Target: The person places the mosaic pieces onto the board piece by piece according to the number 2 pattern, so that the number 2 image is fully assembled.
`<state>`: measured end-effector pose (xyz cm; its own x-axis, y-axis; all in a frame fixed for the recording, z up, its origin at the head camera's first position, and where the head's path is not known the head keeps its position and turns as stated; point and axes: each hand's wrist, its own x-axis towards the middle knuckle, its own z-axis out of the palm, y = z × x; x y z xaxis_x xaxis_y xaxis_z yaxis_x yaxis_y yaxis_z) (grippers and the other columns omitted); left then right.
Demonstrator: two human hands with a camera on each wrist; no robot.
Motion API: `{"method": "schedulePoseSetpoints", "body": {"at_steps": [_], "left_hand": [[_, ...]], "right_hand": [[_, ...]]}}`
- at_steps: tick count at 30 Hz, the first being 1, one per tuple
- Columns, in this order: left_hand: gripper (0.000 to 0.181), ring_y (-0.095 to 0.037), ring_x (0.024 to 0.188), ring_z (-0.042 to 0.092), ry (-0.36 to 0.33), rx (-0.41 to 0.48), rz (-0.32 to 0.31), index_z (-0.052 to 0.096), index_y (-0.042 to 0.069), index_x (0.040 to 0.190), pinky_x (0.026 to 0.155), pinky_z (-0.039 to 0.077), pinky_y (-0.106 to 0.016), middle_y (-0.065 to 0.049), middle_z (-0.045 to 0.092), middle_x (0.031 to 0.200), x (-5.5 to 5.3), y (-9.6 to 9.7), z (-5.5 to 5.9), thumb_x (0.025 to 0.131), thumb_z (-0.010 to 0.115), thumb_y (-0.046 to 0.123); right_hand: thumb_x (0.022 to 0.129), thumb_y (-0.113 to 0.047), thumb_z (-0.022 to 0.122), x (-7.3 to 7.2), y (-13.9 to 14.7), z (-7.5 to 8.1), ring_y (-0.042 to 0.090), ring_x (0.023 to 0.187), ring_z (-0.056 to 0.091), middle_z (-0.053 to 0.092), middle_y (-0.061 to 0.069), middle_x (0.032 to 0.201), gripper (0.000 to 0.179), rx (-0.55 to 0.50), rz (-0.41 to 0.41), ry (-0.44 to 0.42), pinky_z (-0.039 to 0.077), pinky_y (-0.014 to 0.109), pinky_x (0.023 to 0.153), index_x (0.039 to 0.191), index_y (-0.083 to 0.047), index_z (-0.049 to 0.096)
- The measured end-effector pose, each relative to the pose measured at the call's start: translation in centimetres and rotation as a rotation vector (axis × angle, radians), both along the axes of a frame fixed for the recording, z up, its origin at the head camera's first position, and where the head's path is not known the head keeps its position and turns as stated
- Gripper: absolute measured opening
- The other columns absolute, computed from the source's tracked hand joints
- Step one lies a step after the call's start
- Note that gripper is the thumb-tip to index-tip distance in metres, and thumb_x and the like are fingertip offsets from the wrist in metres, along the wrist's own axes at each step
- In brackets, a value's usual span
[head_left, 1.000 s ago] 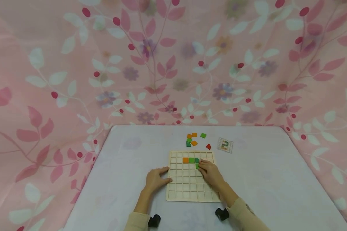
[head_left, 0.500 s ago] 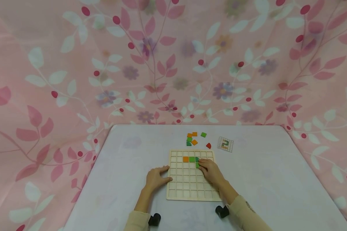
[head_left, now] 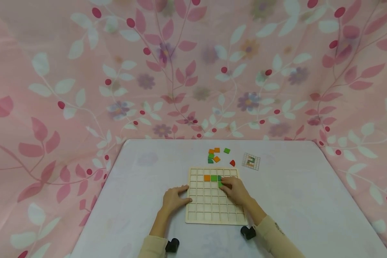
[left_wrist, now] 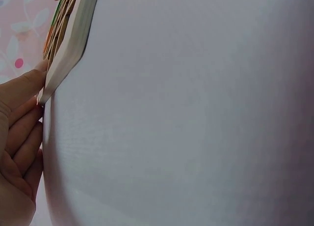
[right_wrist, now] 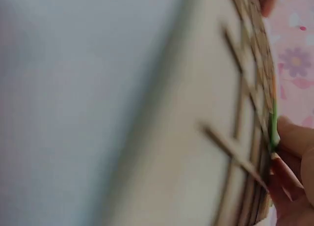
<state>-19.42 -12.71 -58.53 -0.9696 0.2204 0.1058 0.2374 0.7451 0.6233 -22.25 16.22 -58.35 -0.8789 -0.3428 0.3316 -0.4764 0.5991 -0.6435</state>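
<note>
A pale wooden grid board (head_left: 200,206) lies on the table. My left hand (head_left: 173,200) steadies its left edge, thumb and forefinger spread along the rim; the left wrist view shows the thumb (left_wrist: 29,83) on the board's edge. Over the upper right cells, my right hand (head_left: 237,191) pinches a green square tile (head_left: 220,184) at the board's surface, partly hidden by the fingers. The right wrist view catches that tile's edge beside the thumb. In the row above sit an orange tile (head_left: 207,178), a green tile (head_left: 214,178) and a partly covered dark green tile (head_left: 219,178).
Beyond the board lie loose orange tiles (head_left: 216,159), green tiles (head_left: 227,151), a dark green quarter-round piece (head_left: 210,161) and a red quarter-round piece (head_left: 232,163). Right of them is a small gridded pattern card (head_left: 251,161). A pink floral cloth (head_left: 193,71) hangs behind the table.
The right hand's fingers have bent more and its thumb has come closer to the green tile. The left hand and the board have stayed in place.
</note>
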Motion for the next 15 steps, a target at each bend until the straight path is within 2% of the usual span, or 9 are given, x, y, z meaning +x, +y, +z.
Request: {"method": "schedulePoseSetpoints", "body": {"at_steps": [3, 6, 9, 11, 13, 15], "left_hand": [[0.056, -0.033, 0.108, 0.061, 0.02, 0.019, -0.008, 0.067, 0.007, 0.117, 0.088, 0.047, -0.049, -0.011, 0.066, 0.115, 0.0, -0.1, -0.1, 0.069, 0.081, 0.034], [0.056, -0.033, 0.105, 0.063, 0.063, 0.035, -0.02, 0.067, 0.009, 0.117, 0.085, 0.048, -0.048, -0.01, 0.067, 0.114, 0.1, -0.3, -0.1, 0.071, 0.079, 0.039], [0.057, -0.033, 0.103, 0.063, 0.091, 0.049, -0.033, 0.067, 0.01, 0.117, 0.084, 0.048, -0.048, -0.011, 0.067, 0.113, 0.1, -0.3, -0.2, 0.072, 0.077, 0.043], [0.056, -0.033, 0.105, 0.063, 0.076, 0.05, -0.025, 0.067, 0.01, 0.117, 0.085, 0.048, -0.048, -0.011, 0.067, 0.114, 0.1, -0.2, -0.2, 0.072, 0.078, 0.041], [0.056, -0.034, 0.107, 0.061, 0.031, 0.064, -0.011, 0.067, 0.007, 0.117, 0.089, 0.046, -0.05, -0.011, 0.066, 0.115, 0.0, -0.1, -0.3, 0.07, 0.08, 0.036], [0.056, -0.033, 0.109, 0.061, 0.005, 0.044, 0.003, 0.067, 0.007, 0.117, 0.09, 0.046, -0.049, -0.01, 0.066, 0.116, -0.1, -0.1, -0.4, 0.069, 0.081, 0.033]], "right_hand": [[0.083, -0.003, 0.069, -1.0, 0.1, 0.7, 0.03, 0.086, 0.067, 0.07, 0.018, 0.096, 0.018, -0.087, -0.044, -0.07, 0.056, 0.037, 0.073, 0.098, 0.008, 0.07], [0.084, -0.001, 0.067, -2.4, 0.0, 1.0, 0.029, 0.076, 0.067, 0.07, 0.018, 0.088, 0.015, -0.139, -0.106, -0.06, 0.056, 0.033, 0.066, 0.096, 0.008, 0.07], [0.084, 0.001, 0.065, -4.1, -0.3, 0.8, 0.031, 0.075, 0.066, 0.069, 0.02, 0.088, 0.016, -0.156, -0.159, -0.019, 0.056, 0.037, 0.065, 0.098, 0.009, 0.069], [0.083, 0.003, 0.064, -5.2, -0.6, 0.6, 0.034, 0.078, 0.065, 0.067, 0.023, 0.091, 0.019, -0.159, -0.177, 0.001, 0.055, 0.042, 0.066, 0.1, 0.011, 0.067], [0.083, 0.003, 0.064, -6.2, -0.9, 0.3, 0.036, 0.081, 0.065, 0.066, 0.025, 0.095, 0.021, -0.144, -0.186, 0.01, 0.055, 0.044, 0.068, 0.102, 0.011, 0.066], [0.083, 0.002, 0.063, -7.0, -1.4, 0.1, 0.036, 0.083, 0.063, 0.064, 0.025, 0.096, 0.023, -0.116, -0.181, 0.0, 0.055, 0.045, 0.07, 0.103, 0.011, 0.066]]}}
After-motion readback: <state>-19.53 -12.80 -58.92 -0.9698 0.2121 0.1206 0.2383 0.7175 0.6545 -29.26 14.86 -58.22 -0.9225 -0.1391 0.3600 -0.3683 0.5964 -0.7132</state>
